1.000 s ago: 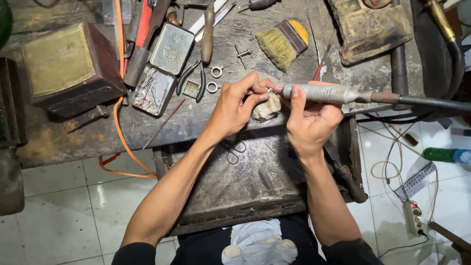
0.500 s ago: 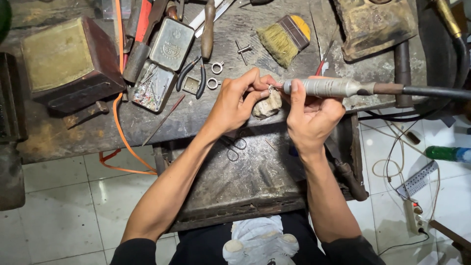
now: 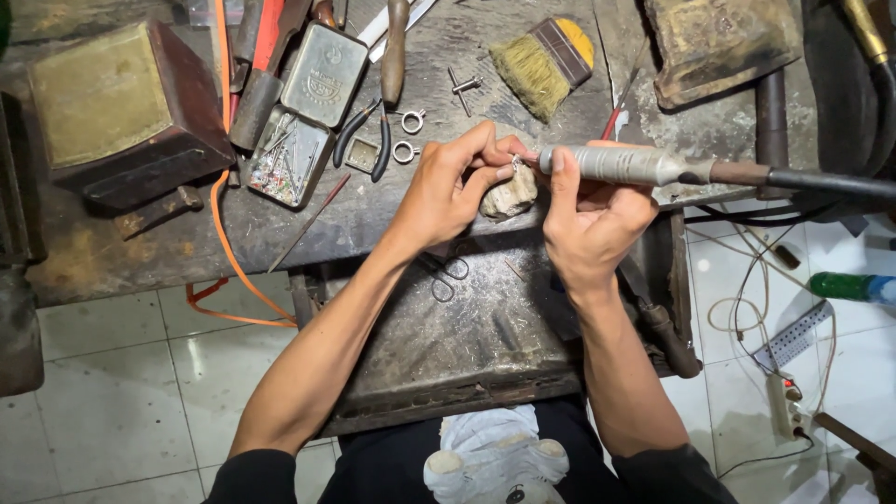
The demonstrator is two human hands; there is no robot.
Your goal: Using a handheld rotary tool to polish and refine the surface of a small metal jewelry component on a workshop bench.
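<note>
Head view: both hands clamped, left hand pinching tiny silver ring, right hand round grey rotary handpiece

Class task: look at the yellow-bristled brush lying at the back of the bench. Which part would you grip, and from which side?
Probably the dark, yellow-tipped handle of the brush, from its upper right: that end points away from the hands and lies clear, while the bristles splay toward the lower left.

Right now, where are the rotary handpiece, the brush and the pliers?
rotary handpiece (image 3: 621,164), head view, on its grey barrel.
brush (image 3: 532,65), head view, on its pale bristles.
pliers (image 3: 383,140), head view, on a black handle.
</note>
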